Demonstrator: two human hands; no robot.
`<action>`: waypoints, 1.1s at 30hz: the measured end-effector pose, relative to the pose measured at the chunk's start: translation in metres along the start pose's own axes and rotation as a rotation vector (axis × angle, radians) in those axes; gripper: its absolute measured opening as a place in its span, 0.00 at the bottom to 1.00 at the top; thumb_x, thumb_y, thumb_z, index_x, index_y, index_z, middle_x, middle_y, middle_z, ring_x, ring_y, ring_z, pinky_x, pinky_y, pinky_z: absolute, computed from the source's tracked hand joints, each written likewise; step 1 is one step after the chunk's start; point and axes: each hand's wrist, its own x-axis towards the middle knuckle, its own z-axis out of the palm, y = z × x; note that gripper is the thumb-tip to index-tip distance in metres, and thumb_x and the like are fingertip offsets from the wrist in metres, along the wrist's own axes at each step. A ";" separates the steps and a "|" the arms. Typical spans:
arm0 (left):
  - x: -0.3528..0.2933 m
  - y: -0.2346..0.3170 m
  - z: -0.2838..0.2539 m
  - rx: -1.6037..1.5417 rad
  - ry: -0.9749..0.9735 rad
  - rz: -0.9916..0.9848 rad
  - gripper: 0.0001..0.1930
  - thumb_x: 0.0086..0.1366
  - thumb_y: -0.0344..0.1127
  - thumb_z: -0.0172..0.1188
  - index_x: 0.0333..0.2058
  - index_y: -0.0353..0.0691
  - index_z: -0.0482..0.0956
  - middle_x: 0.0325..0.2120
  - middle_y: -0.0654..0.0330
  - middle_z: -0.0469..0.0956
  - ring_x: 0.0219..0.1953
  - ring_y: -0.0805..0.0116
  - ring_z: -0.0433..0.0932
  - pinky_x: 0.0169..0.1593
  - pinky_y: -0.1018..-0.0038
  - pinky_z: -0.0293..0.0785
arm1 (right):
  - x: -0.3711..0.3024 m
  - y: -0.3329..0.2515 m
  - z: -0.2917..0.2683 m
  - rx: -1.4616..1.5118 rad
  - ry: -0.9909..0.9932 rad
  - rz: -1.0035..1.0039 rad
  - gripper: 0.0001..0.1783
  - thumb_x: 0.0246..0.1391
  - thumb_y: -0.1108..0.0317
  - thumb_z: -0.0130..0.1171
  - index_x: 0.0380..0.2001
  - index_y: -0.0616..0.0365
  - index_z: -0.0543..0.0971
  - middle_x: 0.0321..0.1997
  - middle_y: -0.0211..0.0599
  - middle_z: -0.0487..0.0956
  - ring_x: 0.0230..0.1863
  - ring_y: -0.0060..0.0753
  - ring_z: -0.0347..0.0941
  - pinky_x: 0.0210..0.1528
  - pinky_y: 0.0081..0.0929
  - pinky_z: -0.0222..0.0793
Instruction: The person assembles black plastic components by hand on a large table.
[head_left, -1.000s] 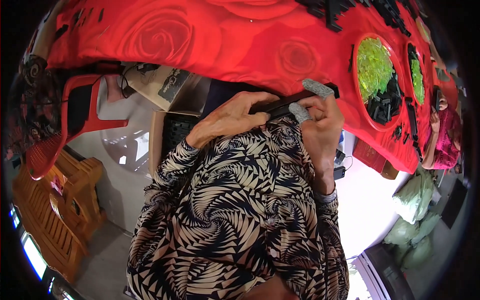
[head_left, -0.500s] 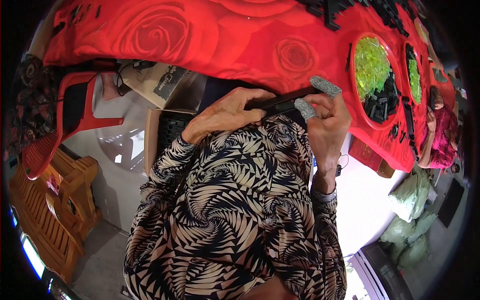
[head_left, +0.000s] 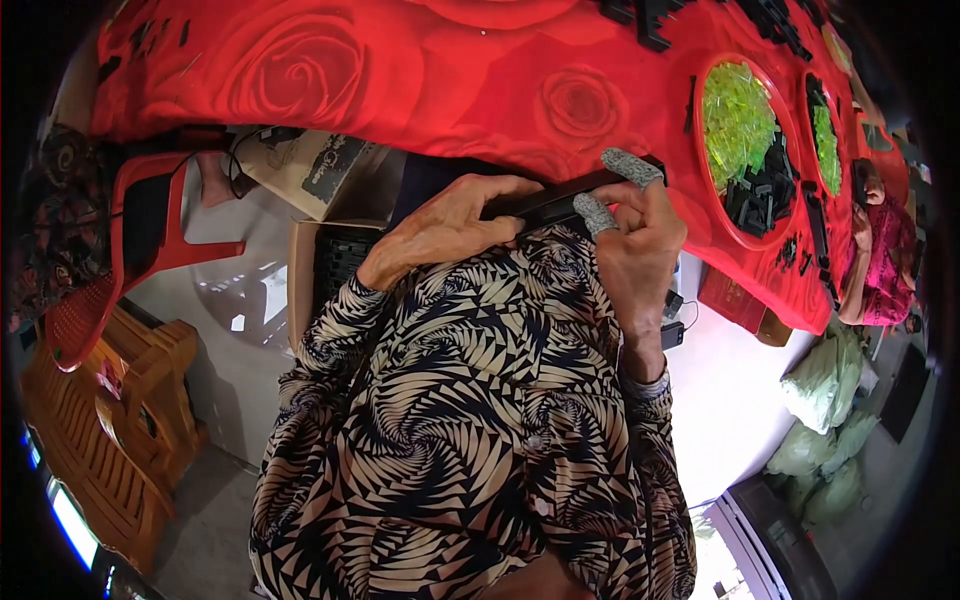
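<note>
Beside the red rose-printed cloth (head_left: 450, 80), a long, straight-edged black bar (head_left: 560, 203) is gripped by the left hand (head_left: 450, 220) and right hand (head_left: 642, 248), whose thumb and forefinger wear grey, coarse-textured sleeves (head_left: 632, 167)

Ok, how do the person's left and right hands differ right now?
The right hand wears grey fingertip covers on thumb and forefinger; the left hand shows none. The left hand holds the black strip toward its left end, the right hand toward its right end. Both hands are on that same strip.
</note>
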 end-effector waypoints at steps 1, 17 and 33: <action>0.000 0.000 0.001 -0.005 0.016 0.004 0.25 0.61 0.24 0.52 0.59 0.29 0.67 0.44 0.59 0.76 0.42 0.75 0.73 0.51 0.77 0.69 | -0.001 0.002 0.001 -0.028 0.008 -0.023 0.25 0.31 0.89 0.51 0.39 0.65 0.78 0.15 0.26 0.65 0.15 0.14 0.52 0.18 0.18 0.48; 0.009 0.001 0.006 0.006 0.131 0.122 0.24 0.62 0.35 0.59 0.54 0.29 0.70 0.35 0.56 0.78 0.28 0.75 0.76 0.34 0.76 0.74 | 0.004 -0.004 0.007 -0.185 0.050 -0.121 0.30 0.32 0.85 0.52 0.46 0.63 0.76 0.28 0.47 0.76 0.30 0.51 0.76 0.33 0.39 0.72; 0.007 0.005 0.039 0.366 0.304 0.177 0.15 0.66 0.30 0.50 0.49 0.30 0.71 0.38 0.41 0.79 0.43 0.50 0.80 0.46 0.64 0.72 | -0.007 -0.006 0.007 -0.132 0.083 -0.169 0.25 0.38 0.77 0.55 0.47 0.62 0.74 0.35 0.53 0.76 0.30 0.59 0.75 0.30 0.49 0.70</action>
